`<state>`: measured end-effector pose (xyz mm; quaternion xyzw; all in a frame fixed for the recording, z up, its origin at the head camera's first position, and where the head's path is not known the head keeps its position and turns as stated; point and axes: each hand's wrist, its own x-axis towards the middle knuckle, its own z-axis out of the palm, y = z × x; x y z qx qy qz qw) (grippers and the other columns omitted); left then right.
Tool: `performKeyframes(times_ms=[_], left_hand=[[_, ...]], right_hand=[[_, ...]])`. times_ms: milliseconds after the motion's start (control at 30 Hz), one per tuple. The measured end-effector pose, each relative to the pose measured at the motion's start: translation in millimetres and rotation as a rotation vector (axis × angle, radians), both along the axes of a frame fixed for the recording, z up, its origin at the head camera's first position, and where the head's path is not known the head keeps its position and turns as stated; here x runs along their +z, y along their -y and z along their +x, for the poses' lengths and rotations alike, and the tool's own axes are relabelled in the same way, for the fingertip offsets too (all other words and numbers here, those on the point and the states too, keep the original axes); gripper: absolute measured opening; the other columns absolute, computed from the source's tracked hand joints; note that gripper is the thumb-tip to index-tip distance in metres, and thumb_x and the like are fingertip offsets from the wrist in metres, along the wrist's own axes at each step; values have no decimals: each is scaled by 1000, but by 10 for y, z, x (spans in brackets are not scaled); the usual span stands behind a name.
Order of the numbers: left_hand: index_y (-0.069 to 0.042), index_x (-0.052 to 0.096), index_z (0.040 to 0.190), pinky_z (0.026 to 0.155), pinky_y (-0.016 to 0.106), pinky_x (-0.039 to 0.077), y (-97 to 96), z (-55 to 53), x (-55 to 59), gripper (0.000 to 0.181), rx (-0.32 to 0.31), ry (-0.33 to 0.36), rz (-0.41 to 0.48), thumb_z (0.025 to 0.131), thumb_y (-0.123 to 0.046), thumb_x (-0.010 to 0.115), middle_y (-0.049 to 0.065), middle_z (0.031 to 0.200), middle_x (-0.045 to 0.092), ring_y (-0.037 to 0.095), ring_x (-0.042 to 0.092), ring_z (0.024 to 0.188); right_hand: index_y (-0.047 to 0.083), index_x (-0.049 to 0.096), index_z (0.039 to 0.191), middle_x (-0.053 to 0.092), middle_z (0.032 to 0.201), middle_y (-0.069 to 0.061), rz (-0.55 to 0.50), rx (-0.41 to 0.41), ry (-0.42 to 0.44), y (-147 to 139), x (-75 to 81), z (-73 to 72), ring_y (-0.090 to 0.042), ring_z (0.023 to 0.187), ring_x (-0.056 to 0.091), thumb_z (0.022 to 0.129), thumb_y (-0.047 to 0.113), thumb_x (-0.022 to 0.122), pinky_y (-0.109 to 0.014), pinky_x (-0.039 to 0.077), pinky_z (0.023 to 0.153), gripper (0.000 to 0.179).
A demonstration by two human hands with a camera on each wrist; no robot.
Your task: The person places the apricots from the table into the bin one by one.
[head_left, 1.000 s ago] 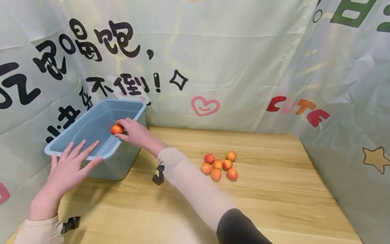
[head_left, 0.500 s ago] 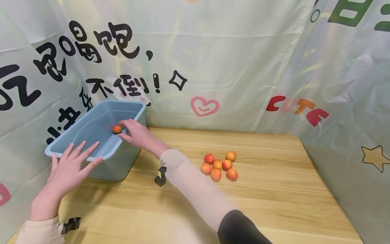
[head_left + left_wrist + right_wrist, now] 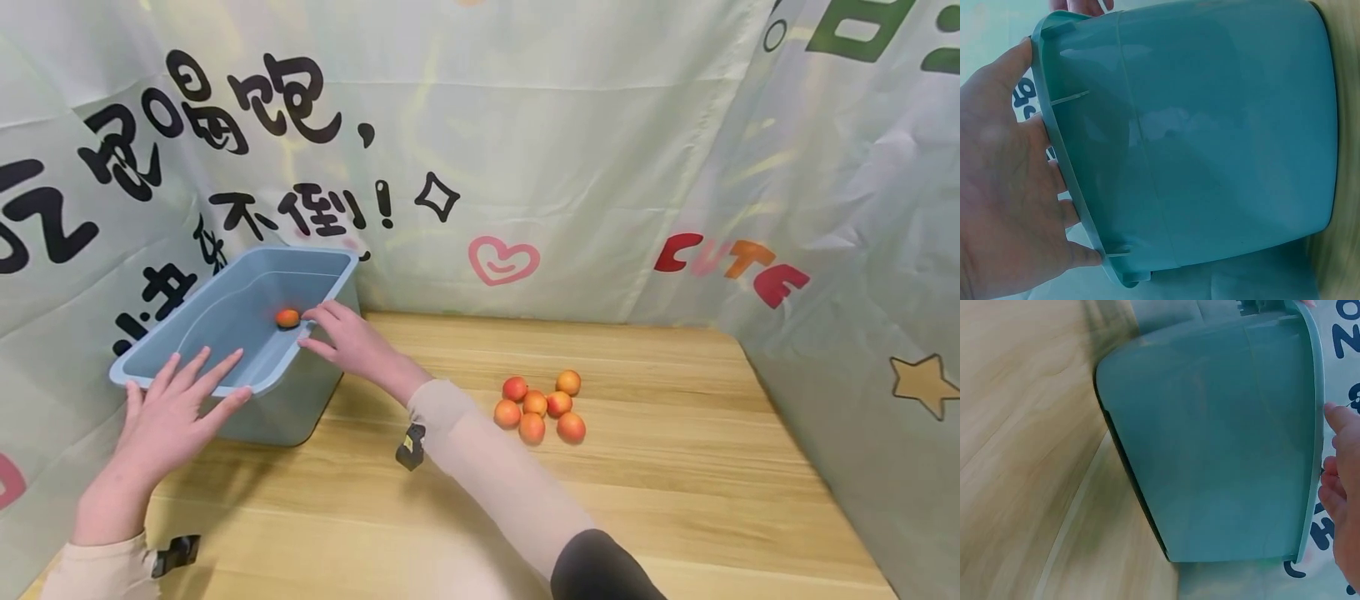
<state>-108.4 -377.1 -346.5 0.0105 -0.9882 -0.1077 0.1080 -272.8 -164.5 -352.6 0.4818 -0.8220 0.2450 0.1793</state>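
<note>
A blue plastic basin (image 3: 322,293) stands at the left of the table, and one orange-red apricot (image 3: 287,318) lies inside it. My left hand (image 3: 168,408) rests on the basin's near rim with its fingers spread over the edge; the left wrist view shows the same hand (image 3: 1010,169) with thumb and fingers along the rim. Over the right-hand rim is my right hand (image 3: 352,337), its fingers loosely bent and holding nothing. In the right wrist view, that hand (image 3: 1344,469) is close to the rim. Several apricots (image 3: 535,403) lie grouped on the table, right of the basin.
The wooden table (image 3: 660,492) carries both the basin and the loose fruit. Printed cloth walls (image 3: 585,167) enclose it at the back, left and right. The basin stands close to the left cloth.
My right hand has let go of an apricot, which now lies in the basin. That hand has drawn back slightly to the right, toward the rim. The left hand has stayed put.
</note>
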Motion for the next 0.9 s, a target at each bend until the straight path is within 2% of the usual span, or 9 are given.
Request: performKeyframes(times_ms=[133, 333, 600, 900], left_hand=[[-34, 23, 155, 99, 82, -17, 1, 4, 1, 64, 2, -6, 0, 98, -54, 45, 25, 160, 18, 51, -4, 148], [-34, 23, 155, 99, 81, -17, 4, 2, -9, 64, 1, -3, 1, 98, -54, 44, 25, 160, 17, 50, -5, 148], [-34, 24, 155, 99, 80, -19, -2, 12, -4, 63, -6, -9, 3, 99, -53, 45, 24, 161, 17, 50, -5, 148], [-35, 23, 155, 99, 81, -19, -16, 24, 2, 64, -5, -6, 4, 98, -54, 45, 24, 161, 17, 50, -4, 148]], right_hand=[[12, 59, 128, 60, 127, -3, -6, 15, -82, -98, -41, 45, -15, 119, 57, 95, 39, 61, -20, 43, 107, 42], [9, 61, 125, 60, 127, -6, -66, 52, -95, -276, -117, 103, -18, 121, 56, 94, 34, 65, -23, 42, 109, 41], [9, 63, 122, 63, 123, -5, -91, 1, -133, -580, -261, 134, -17, 118, 59, 92, 34, 67, -24, 43, 108, 39], [6, 63, 122, 63, 125, -9, -126, -42, -112, -986, -387, 171, -22, 119, 59, 90, 31, 70, -29, 44, 109, 41]])
